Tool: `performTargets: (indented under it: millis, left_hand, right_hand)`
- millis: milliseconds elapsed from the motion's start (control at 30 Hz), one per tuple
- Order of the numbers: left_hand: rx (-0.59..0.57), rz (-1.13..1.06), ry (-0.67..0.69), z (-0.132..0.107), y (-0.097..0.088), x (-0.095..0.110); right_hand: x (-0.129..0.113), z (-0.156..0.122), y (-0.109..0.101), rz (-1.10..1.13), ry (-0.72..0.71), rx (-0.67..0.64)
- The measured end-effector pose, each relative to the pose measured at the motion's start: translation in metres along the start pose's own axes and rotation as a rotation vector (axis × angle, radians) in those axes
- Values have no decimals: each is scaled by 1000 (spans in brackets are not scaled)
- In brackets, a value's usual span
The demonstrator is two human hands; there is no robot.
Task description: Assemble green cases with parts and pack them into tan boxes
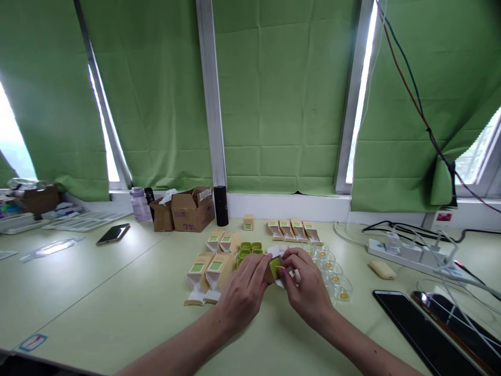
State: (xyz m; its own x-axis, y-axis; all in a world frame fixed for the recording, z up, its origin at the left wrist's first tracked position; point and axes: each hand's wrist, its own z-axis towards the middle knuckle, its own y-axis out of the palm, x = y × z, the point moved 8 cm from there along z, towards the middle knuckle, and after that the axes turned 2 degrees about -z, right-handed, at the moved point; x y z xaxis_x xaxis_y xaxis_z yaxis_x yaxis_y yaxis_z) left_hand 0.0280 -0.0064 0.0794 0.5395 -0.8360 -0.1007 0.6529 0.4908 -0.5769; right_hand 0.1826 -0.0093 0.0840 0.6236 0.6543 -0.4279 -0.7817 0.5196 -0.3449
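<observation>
My left hand (245, 290) and my right hand (307, 284) meet over the middle of the pale green table (117, 313). Together they pinch a small green jar (275, 267) with white paper or packing around it. Just left of my hands lie tan folded cartons with green squares (209, 274). Behind my hands stands a cluster of green jars (248, 249). To the right runs a row of clear plastic trays with yellow dots (334, 277). Farther back lie several more tan cartons (293, 230).
Brown cardboard boxes (188, 209), a black cylinder (221, 206) and a lilac bottle (139, 203) stand by the windowsill. A phone (113, 233) lies at left. A power strip with cables (407, 252), a tan block (382, 269) and dark tablets (426, 331) fill the right side.
</observation>
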Motion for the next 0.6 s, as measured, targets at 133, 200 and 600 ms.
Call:
performTargets:
  millis: [133, 200, 600]
  left_hand:
    - [-1, 16, -25, 1, -3, -6]
    - [-5, 27, -33, 1, -3, -8]
    - [22, 101, 6, 4, -6, -7]
  right_hand:
    - [4, 2, -3, 117, 71, -2]
    - [9, 1, -4, 181, 132, 2]
    - [24, -4, 7, 756, 491, -80]
